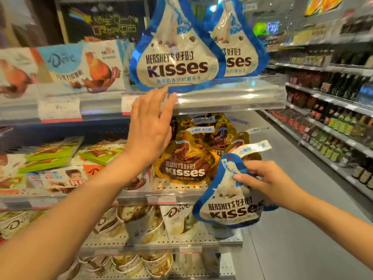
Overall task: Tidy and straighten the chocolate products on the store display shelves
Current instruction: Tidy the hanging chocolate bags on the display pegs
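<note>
Two blue-and-white Hershey's Kisses bags stand on the top shelf (232, 98): a front one (177, 63) and another (236, 49) behind it to the right. My left hand (150, 126) is raised flat with straight fingers, its fingertips at the lower edge of the front bag. My right hand (262, 180) pinches the upper part of a third blue Kisses bag (228, 201), held in the air in front of the middle shelf. Several gold-and-brown Kisses bags (187, 164) stand on that middle shelf behind it.
Dove chocolate boxes (66, 67) line the top shelf to the left. Green boxes (50, 156) lie on the middle shelf, and Dove tubs and bags (141, 225) fill the lower shelves. An aisle (282, 199) runs to the right, beside bottle shelves (333, 126).
</note>
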